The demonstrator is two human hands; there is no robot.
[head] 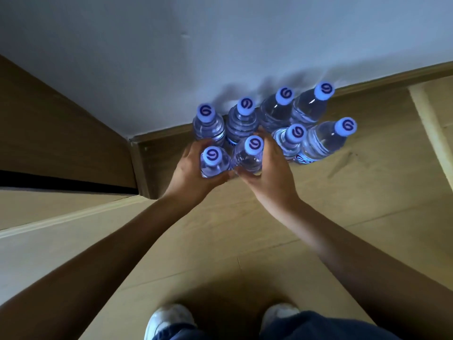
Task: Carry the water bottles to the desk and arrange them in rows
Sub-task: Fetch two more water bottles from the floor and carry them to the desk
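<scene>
Left hand (188,173): grip wrapped around the body of one upright water bottle (214,164), fingers curled behind it, thumb side toward the camera. Right hand (268,173): grip clamped on a second bottle (250,153), palm against its right flank. The two held bottles sit side by side, touching or very nearly so, between the two hands.

Six further bottles stand upright on the wooden floor (343,204) just behind and to the right of the held pair. Four form a back row (264,111) hard against the pale wall (220,33) and its skirting board (161,143); two more (311,141) stand in front of that row, right of the right hand. All carry pale blue caps with a dark swirl mark.

Whether the held bottles rest on the floor or are lifted clear cannot be determined. Both forearms extend from the lower frame. White shoes (169,317) and dark trouser hems show at the bottom edge.
</scene>
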